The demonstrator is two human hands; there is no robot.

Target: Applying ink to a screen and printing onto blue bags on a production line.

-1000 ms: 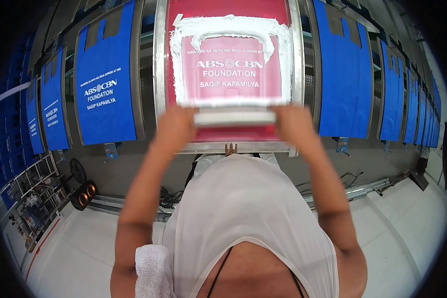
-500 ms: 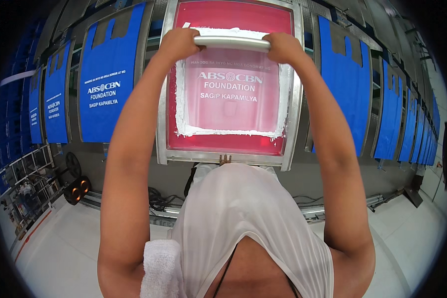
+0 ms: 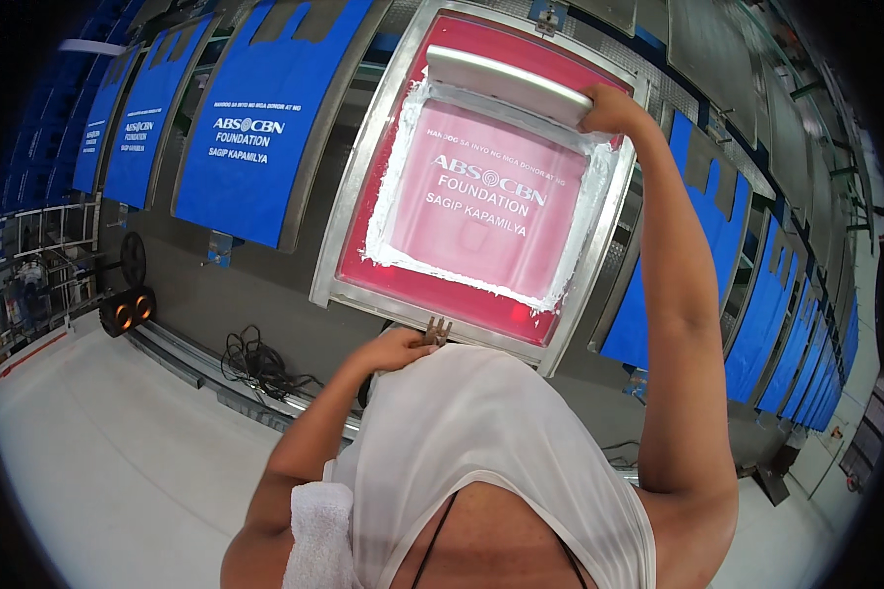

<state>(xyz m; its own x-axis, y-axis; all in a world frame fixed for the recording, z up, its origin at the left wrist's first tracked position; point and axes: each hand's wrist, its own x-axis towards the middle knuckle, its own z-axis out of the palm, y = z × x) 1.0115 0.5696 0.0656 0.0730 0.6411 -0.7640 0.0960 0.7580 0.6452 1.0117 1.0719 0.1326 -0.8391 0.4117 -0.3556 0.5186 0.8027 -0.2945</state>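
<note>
My right hand point(image 3: 609, 110) is closed on the right end of a pale squeegee bar point(image 3: 496, 77), which lies across the far part of a pink mesh screen point(image 3: 462, 304) in a silver metal frame point(image 3: 329, 275). White ink point(image 3: 383, 260) lines the screen's printed middle, where white lettering shows. My left hand point(image 3: 398, 348) is low at the frame's near edge, its fingers curled on a small brown pronged metal fitting point(image 3: 440, 332), just above my white shirt.
Metal boards hold blue bags point(image 3: 241, 177), some with white print, in rows left and right point(image 3: 688, 285). Coiled black cables point(image 3: 255, 358) lie below, beside a rail on the white floor point(image 3: 118, 422). A black wheel point(image 3: 133, 260) and orange-lit fixture point(image 3: 128, 311) stand at left.
The squeegee went from the near to the far part of the screen. My left hand has let go of it and come down to the near fitting. The view has rotated.
</note>
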